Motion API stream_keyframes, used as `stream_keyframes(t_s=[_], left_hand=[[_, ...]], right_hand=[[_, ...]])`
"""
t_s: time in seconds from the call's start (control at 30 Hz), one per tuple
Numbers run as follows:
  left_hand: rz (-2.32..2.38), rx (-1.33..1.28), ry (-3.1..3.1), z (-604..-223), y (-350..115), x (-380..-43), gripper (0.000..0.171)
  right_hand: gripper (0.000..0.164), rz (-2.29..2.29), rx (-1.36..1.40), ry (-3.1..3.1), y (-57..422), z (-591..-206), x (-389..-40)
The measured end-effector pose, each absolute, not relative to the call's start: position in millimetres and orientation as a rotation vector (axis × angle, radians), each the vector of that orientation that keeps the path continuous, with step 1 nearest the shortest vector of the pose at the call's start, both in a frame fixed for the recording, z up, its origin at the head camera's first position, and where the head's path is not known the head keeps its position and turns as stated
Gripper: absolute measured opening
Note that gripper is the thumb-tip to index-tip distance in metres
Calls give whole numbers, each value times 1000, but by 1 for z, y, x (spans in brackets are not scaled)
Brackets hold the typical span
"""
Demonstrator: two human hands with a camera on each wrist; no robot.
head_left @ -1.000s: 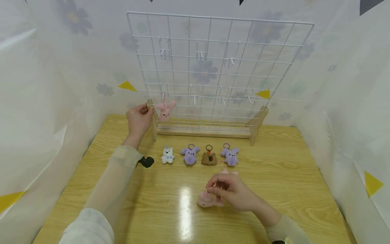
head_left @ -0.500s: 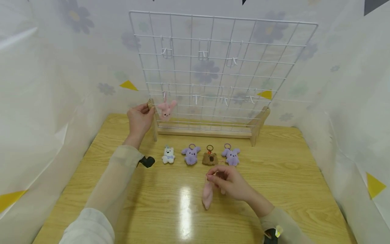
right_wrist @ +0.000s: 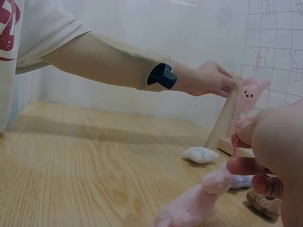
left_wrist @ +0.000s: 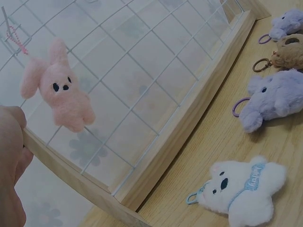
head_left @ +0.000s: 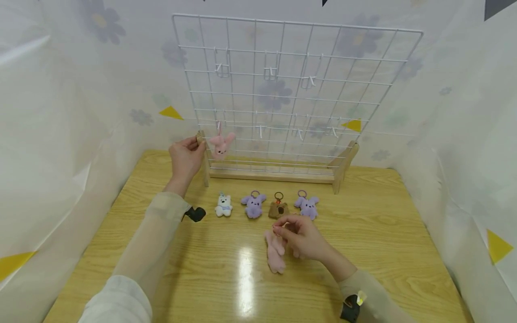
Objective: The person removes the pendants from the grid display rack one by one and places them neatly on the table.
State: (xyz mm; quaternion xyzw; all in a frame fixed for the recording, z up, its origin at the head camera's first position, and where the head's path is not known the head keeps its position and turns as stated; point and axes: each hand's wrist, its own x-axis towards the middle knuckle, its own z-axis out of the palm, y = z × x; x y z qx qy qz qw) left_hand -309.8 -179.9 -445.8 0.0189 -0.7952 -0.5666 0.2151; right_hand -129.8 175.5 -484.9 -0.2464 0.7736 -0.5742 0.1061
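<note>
My right hand (head_left: 304, 237) pinches the pink bead chain (right_wrist: 234, 137) of a pink plush bunny keychain (head_left: 276, 258), which dangles tilted low over the table. More pink plush shows behind that hand, mostly hidden. My left hand (head_left: 186, 157) grips the top of the wooden side post (left_wrist: 71, 172) at the left end of a white wire grid rack (head_left: 278, 96). Beside it, another pink bunny keychain (left_wrist: 68, 90) hangs from the lower-left hook.
A row on the table (head_left: 363, 233) holds a white bear keychain (head_left: 223, 205), a purple plush (head_left: 253, 206), a brown plush (head_left: 278, 209) and a second purple plush (head_left: 308, 208). Several bare white hooks (head_left: 260, 131) sit on the grid. Pale sheeting walls (head_left: 456, 134) stand close on both sides.
My right hand has risen and shifted a little toward the rack, lifting the pink bunny keychain by its chain; the bunny has swung downward and turned. My left hand stays on the post.
</note>
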Motion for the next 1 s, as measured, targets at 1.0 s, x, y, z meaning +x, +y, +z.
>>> stream_keyframes(t_s=[1.0], left_hand=[[-1546, 45, -2221, -444, -180, -309, 29]], right_hand=[[15, -1693, -675, 2291, 179, -508, -157]])
